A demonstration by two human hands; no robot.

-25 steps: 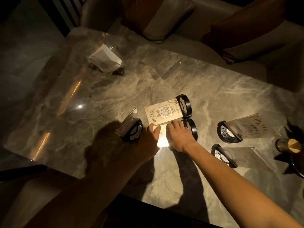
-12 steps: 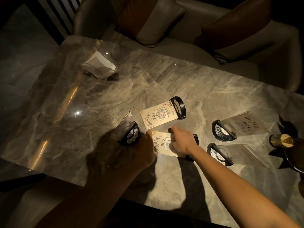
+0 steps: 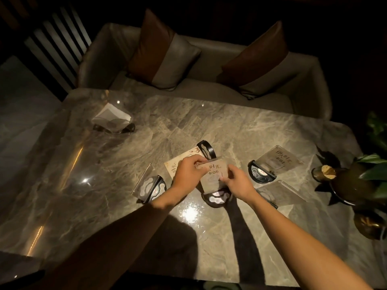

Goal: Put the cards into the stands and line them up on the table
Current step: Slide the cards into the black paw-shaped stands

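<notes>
two bare hands meet over the middle of the marble tabletop (image 3: 104, 206), both closed on one acrylic card stand (image 3: 215, 178). the left hand (image 3: 187, 171) pinches the upper left edge of its clear panel, and the right hand (image 3: 237, 182) pinches the panel's right side, so each grip is grasping the same stand. its dark half-round base (image 3: 216, 198) sits toward the near edge, under the hands; whether it rests on the tabletop or is lifted just off it cannot be told. a card marked 06 (image 3: 212, 171) shows through the panel, between the two hands.

just behind the hands, a second stand lies flat with its cream card (image 3: 173, 167) partly hidden by the left hand and its black base (image 3: 206, 149) pointing toward the far edge. left of the left wrist, a third stand (image 3: 149, 185) stands tilted, its clear panel seen nearly edge-on. toward the right edge, a stand marked 01 (image 3: 272, 164) lies flat, and another clear stand (image 3: 278, 191) lies flat just nearer, partly behind the right forearm; whether that one holds a card cannot be told.

near the far left corner sits a napkin holder (image 3: 113, 120) with white paper in it. at the right edge a dark vase with green leaves (image 3: 356, 181) stands. beyond the far edge is a sofa (image 3: 199, 84) with two brown and grey cushions.
</notes>
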